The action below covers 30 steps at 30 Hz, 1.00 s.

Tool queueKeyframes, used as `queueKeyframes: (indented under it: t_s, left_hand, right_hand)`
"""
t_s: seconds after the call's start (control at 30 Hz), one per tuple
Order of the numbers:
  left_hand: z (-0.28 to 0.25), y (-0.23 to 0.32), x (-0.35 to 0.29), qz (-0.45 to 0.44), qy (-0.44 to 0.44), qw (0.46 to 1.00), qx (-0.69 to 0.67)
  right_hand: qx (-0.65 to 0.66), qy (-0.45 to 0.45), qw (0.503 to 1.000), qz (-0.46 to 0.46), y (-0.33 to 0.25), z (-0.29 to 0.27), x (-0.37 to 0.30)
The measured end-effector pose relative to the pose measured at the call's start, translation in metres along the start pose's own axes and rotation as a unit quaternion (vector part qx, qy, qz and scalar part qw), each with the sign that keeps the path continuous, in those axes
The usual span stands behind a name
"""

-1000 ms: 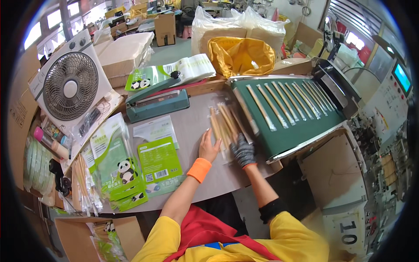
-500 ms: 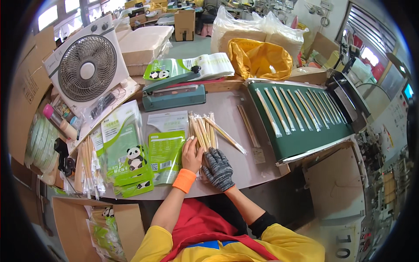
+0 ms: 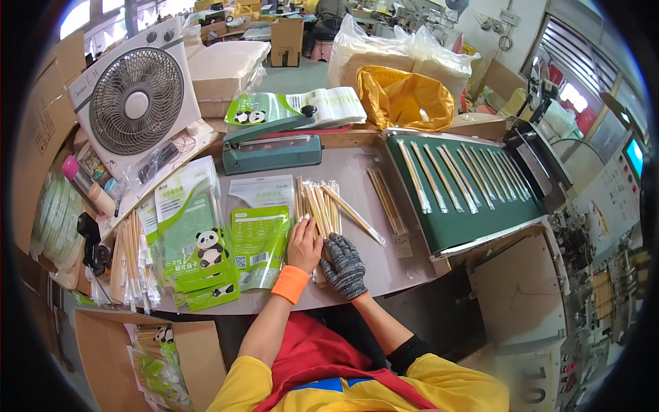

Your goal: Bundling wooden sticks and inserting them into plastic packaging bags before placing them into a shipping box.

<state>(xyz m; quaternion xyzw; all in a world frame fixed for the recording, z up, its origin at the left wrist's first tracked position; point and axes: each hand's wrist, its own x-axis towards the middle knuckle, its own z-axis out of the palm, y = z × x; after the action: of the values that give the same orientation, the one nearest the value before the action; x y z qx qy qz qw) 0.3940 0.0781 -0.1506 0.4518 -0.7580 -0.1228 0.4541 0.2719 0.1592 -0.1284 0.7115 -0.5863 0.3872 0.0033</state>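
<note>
A bundle of paired wooden chopsticks (image 3: 318,204) in clear wrappers lies on the grey table, ends pointing away from me. My left hand (image 3: 304,246), bare with an orange wristband, presses on the bundle's left side, fingers together. Against its near right side is my right hand (image 3: 344,266) in a grey knitted glove, fingers curled on the sticks. One wrapped pair (image 3: 353,214) slants off to the right of the bundle. Just left of my left hand lies a green and clear pouch (image 3: 259,237), flat on the table.
A green conveyor belt (image 3: 453,223) carries several wrapped pairs; more chopsticks (image 3: 386,202) lie beside it. A teal sealer (image 3: 273,154) stands behind. Panda pouches (image 3: 195,237), upright chopsticks (image 3: 134,264) and a fan (image 3: 136,103) are left. A carton (image 3: 199,350) sits below.
The wrapped pairs on the belt have shifted left, and more chopsticks now lie beside the belt's left edge. My right hand's fingers have moved slightly; both hands stay at the bundle.
</note>
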Motion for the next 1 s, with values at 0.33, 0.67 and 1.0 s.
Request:
queueKeyframes:
  t_s: [0.33, 0.67, 1.0]
  left_hand:
    - [0.0003, -0.0008, -0.0006, 0.014, -0.018, 1.0, 0.011]
    - [-0.0003, 0.0017, -0.0009, 0.005, -0.017, 1.0, -0.001]
    - [-0.001, 0.0001, 0.0, -0.006, -0.017, 1.0, -0.014]
  right_hand:
    - [0.01, 0.015, 1.0, 0.009, -0.0034, -0.0024, -0.0007]
    - [0.01, 0.016, 1.0, 0.009, -0.0022, -0.0032, -0.0017]
    - [0.007, 0.011, 1.0, 0.006, -0.0027, -0.0034, -0.0005]
